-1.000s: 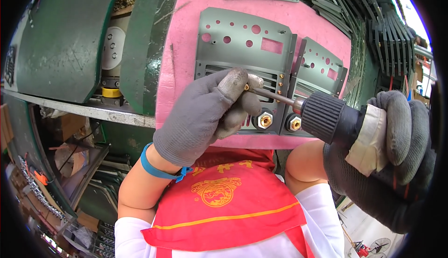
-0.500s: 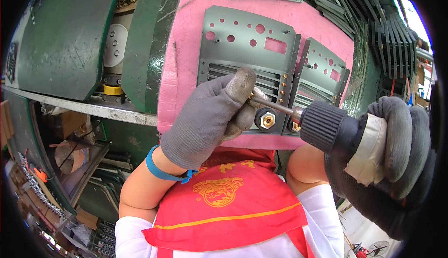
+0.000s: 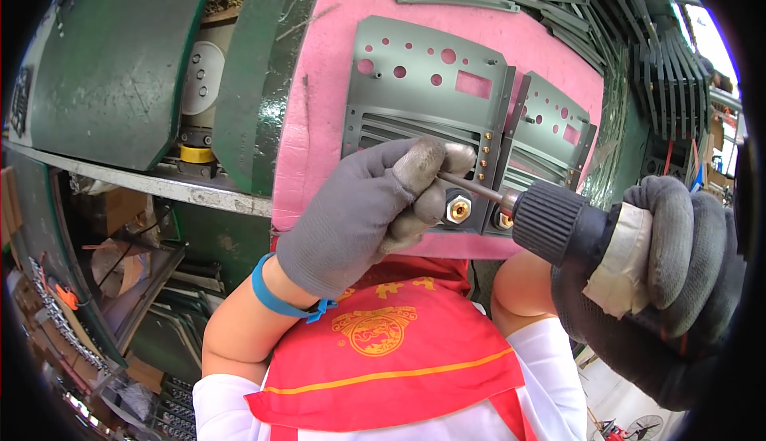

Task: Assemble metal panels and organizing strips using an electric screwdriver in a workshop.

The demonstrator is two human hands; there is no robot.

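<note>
L hand fingers pinching bit tip | driver bit axis runs right-near→left-far | R hand wrapped tight on power driver | grey panel just beyond tip

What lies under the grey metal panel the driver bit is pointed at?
The grey metal panel lies on a pink foam pad, which shows through its cut-outs. The gloved left hand covers the panel's lower left, so what is beneath there is hidden.
</note>
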